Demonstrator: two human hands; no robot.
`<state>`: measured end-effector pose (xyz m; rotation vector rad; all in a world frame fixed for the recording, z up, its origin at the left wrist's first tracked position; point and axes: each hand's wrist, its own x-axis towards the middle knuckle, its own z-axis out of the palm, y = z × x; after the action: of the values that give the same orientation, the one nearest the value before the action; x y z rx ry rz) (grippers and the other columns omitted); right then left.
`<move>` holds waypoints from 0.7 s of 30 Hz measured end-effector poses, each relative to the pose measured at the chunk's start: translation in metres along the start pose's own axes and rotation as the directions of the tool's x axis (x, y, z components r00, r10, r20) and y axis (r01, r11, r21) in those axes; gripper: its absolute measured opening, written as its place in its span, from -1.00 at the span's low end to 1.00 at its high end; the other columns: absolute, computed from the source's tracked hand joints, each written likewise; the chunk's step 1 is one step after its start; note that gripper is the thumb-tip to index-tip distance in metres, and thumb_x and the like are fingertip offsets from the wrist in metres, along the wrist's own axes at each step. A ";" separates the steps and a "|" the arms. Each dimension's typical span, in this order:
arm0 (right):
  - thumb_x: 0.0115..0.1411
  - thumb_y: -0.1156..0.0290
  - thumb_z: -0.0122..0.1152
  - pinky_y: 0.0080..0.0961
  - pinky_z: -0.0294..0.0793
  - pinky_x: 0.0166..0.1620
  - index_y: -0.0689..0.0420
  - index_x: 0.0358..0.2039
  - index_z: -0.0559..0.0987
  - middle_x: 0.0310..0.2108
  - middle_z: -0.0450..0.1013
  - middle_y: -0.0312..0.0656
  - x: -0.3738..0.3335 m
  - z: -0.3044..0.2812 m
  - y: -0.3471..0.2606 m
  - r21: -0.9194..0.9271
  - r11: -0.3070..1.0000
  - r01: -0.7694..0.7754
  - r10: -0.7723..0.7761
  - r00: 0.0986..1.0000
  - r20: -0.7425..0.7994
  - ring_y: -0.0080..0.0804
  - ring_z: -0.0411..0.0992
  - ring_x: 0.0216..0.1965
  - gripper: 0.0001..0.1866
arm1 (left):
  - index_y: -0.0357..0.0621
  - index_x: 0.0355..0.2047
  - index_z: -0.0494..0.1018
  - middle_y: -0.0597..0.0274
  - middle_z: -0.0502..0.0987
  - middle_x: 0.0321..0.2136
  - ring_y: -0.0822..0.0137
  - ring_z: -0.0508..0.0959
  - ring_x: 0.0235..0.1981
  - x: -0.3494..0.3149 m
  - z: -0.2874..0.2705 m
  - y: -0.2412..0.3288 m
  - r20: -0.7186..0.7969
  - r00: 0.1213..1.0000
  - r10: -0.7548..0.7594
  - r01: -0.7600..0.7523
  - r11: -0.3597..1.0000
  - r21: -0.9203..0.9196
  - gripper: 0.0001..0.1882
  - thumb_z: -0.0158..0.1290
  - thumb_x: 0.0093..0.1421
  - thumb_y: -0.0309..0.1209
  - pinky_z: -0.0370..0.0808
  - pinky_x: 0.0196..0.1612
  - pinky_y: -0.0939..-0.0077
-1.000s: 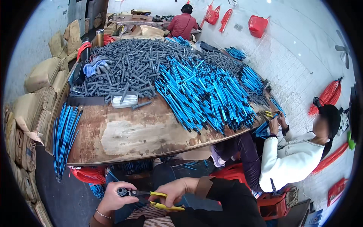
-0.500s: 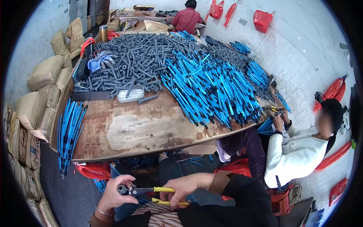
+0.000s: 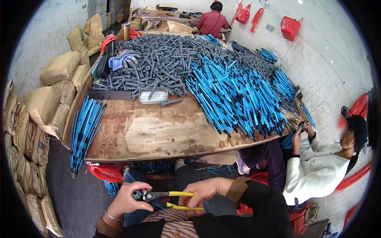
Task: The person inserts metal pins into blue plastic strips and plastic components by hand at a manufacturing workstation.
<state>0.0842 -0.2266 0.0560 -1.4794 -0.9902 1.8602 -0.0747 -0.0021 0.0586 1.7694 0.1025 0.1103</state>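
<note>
Low in front of my lap, my left hand (image 3: 127,201) pinches a grey plastic tubular piece (image 3: 137,194) whose round end faces up between thumb and fingers. My right hand (image 3: 206,193) is wrapped round the yellow handles of a pair of pliers (image 3: 181,194), which are spread apart. The metal jaws touch or nearly touch the grey piece; their exact bite is too small to make out. Thin blue strips (image 3: 157,205) show just beneath the pliers, and whether my left hand also holds them I cannot tell.
A wooden table (image 3: 154,137) stands ahead, bearing heaped grey plastic pieces (image 3: 158,59), blue strips (image 3: 238,97) and a small tray (image 3: 153,97). Brown sacks (image 3: 59,67) line the left. At right a co-worker in white (image 3: 317,168) sits close; another person (image 3: 212,22) is at the back.
My view has turned slightly left, so the scene sits farther right. My hands stay together, the pliers still at the grey piece. The co-worker's hands remain raised.
</note>
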 end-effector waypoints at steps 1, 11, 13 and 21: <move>0.03 0.38 0.23 -0.46 0.50 -0.43 0.30 0.07 0.22 -0.47 0.44 -0.18 0.012 0.008 0.025 0.212 0.977 0.003 -0.039 0.985 0.167 -0.46 0.48 -0.44 -0.38 | -0.26 -0.46 0.52 0.29 0.52 -0.59 0.50 0.48 -0.54 0.001 0.001 0.005 0.055 0.998 0.041 -0.043 0.998 0.035 -0.68 0.30 -0.33 -0.52 0.41 -0.43 0.64; 0.00 0.37 0.24 -0.42 0.47 -0.41 0.33 0.03 0.26 -0.45 0.46 -0.12 -0.016 0.008 -0.038 -0.159 0.983 0.087 -0.096 0.994 -0.051 -0.38 0.49 -0.43 -0.39 | -0.26 -0.41 0.53 0.26 0.53 -0.54 0.44 0.51 -0.50 -0.008 0.008 -0.005 -0.149 0.988 -0.034 0.042 0.998 0.051 -0.56 0.41 -0.32 -0.36 0.45 -0.35 0.59; -0.02 0.38 0.26 -0.44 0.48 -0.40 0.34 0.03 0.26 -0.45 0.47 -0.08 -0.022 0.009 -0.046 -0.339 0.941 0.015 -0.046 0.995 -0.084 -0.35 0.49 -0.45 -0.37 | -0.25 -0.42 0.53 0.26 0.53 -0.53 0.46 0.50 -0.49 -0.007 0.005 0.002 -0.053 0.999 -0.013 0.015 0.998 0.054 -0.59 0.39 -0.34 -0.42 0.44 -0.36 0.60; 0.01 0.38 0.24 -0.53 0.41 -0.55 0.27 0.18 0.10 -0.49 0.47 -0.02 0.007 0.022 0.034 0.546 0.828 -0.125 -0.099 0.927 0.363 -0.35 0.50 -0.55 -0.23 | -0.23 -0.45 0.52 0.23 0.53 -0.54 0.40 0.53 -0.49 0.001 0.006 0.005 0.170 0.965 0.201 -0.218 0.972 0.090 -0.62 0.40 -0.32 -0.40 0.43 -0.39 0.58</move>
<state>0.0622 -0.2451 0.0263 -0.7900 -0.4986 2.2442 -0.0724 -0.0090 0.0619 1.8873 -0.1991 0.1174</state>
